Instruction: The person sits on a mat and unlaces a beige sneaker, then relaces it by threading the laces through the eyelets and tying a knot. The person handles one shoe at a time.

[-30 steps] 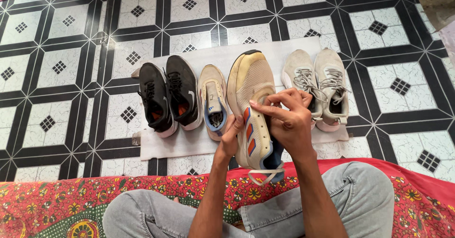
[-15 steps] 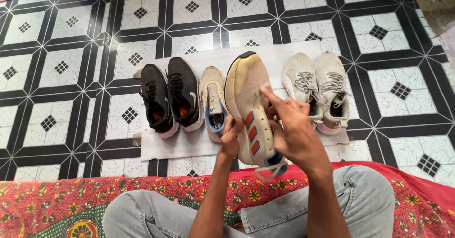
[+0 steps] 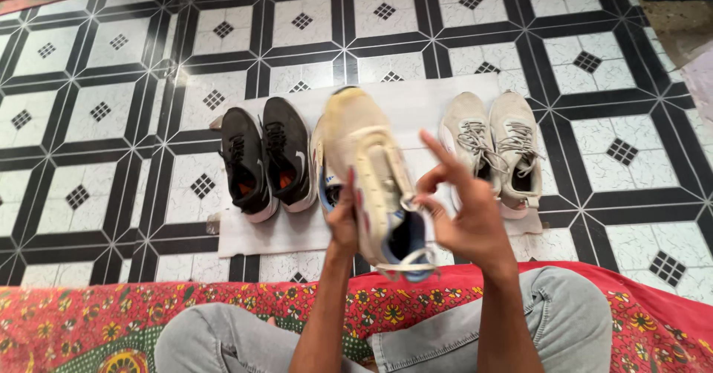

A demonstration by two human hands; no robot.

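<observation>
Though blurred, cream sneaker (image 3: 369,169) in left hand (image 3: 343,221)

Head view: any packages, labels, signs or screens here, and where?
No packages, signs or screens.
Black shoe: small white logo mark on its side, on the white sheet.
Cream shoe, held by left hand, right hand beside it: blurred orange stripes on its side.

Head-worn view, steeply down, close
</observation>
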